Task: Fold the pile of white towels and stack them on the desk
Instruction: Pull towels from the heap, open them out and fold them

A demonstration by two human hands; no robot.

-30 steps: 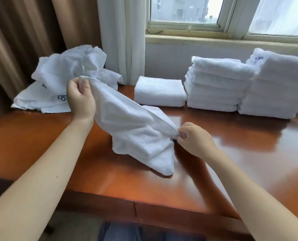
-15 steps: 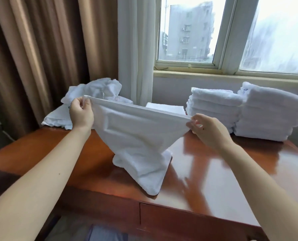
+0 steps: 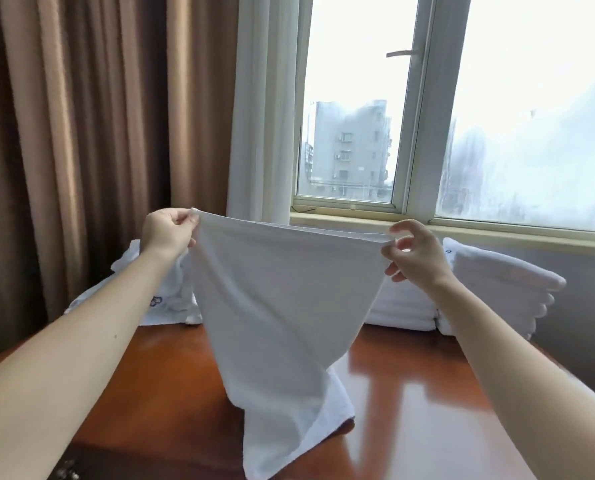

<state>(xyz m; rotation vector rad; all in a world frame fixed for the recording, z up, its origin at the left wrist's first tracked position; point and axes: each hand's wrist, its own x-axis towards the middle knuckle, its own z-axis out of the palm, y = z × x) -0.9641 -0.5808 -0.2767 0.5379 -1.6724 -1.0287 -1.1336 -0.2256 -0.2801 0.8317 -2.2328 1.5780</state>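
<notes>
Head view: left grip (image 3: 166, 230) and right grip (image 3: 415, 254) each pinch a top corner of a white towel (image 3: 282, 306), its tail on the table (image 3: 427, 393). Folded stacks (image 3: 497, 282) stand behind and an unfolded pile (image 3: 164, 313) waits, so the task seems roughly midway.

Head-worn view, close above desk (image 3: 427, 410) — facing window (image 3: 348, 98)

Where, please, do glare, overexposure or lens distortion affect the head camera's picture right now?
In the head view, the window glass is blown out to white near the top; its light glares in pale streaks off the desk, the wide lens bows the window frame, and the held towel looks backlit.
</notes>
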